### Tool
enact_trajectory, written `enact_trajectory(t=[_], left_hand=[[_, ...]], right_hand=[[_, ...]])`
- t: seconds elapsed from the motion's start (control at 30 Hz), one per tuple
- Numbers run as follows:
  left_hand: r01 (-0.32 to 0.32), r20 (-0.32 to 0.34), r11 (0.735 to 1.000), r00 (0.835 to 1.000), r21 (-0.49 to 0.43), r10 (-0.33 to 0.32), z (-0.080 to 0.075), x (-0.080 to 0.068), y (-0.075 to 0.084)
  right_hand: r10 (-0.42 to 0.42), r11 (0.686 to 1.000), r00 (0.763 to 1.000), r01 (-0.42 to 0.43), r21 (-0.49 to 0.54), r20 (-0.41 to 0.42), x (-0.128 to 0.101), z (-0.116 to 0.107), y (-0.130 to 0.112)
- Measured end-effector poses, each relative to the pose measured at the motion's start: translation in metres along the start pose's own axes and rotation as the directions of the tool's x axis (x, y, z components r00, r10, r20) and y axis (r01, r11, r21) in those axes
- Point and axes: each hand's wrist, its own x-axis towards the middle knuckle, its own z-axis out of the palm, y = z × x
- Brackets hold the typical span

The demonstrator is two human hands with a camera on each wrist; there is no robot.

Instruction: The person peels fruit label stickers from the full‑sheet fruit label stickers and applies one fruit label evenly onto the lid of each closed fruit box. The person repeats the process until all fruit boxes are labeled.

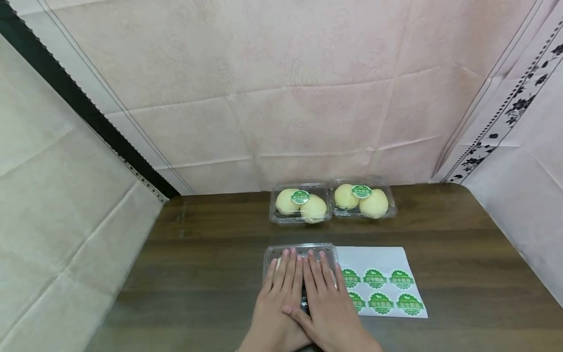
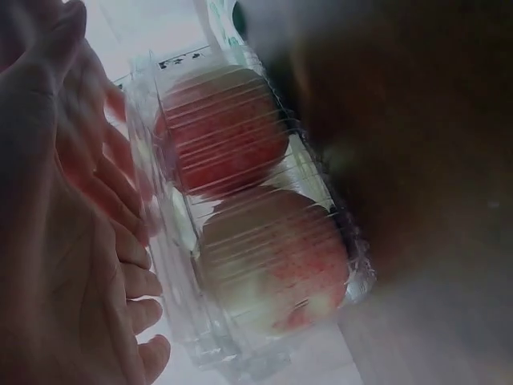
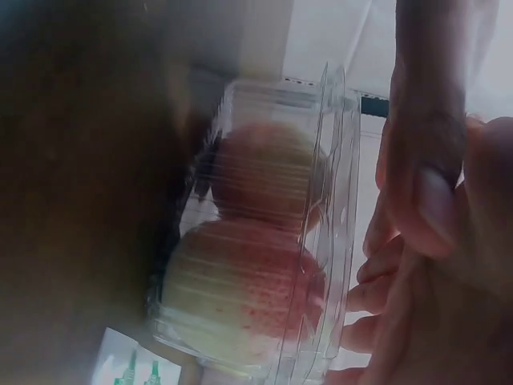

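A clear plastic clamshell box point(image 1: 300, 252) lies on the wooden table point(image 1: 211, 254) in front of me. Both my hands lie flat on its lid with straight fingers, the left hand point(image 1: 283, 283) beside the right hand point(image 1: 323, 288), whose thumb overlaps the left. The wrist views show two pale, red-blushed peaches point(image 2: 264, 257) point(image 3: 248, 281) inside the box point(image 2: 240, 233) point(image 3: 272, 233), under the ribbed lid. My left fingers point(image 2: 120, 241) and right fingers point(image 3: 417, 192) press on it.
A white sheet point(image 1: 378, 286) of several green round stickers lies just right of the box. At the back stand two closed clamshell boxes point(image 1: 301, 204) point(image 1: 362, 198), each with two yellow fruits and a green sticker. Draped cloth surrounds the table.
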Motion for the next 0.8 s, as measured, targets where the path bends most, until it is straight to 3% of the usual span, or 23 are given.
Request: enact_trajectory(t=[0.23,0.5,0.8], left_hand=[[0.023,0.037,1.0,0.999,0.003,-0.023,0.004,0.011,0.001],[0.075,0.136,0.997,0.988,-0.016,-0.072,0.003,0.022,-0.008],[0.187,0.215,0.968,0.965,-0.166,-0.15,0.007,0.017,-0.017]], right_hand=[[0.023,0.999,0.999,-0.024,0.022,0.032,0.012,-0.003,0.004],[0.053,0.997,0.998,-0.055,0.056,0.022,0.024,-0.001,0.009],[0.142,0.983,0.988,-0.148,0.109,0.06,0.017,-0.006,0.023]])
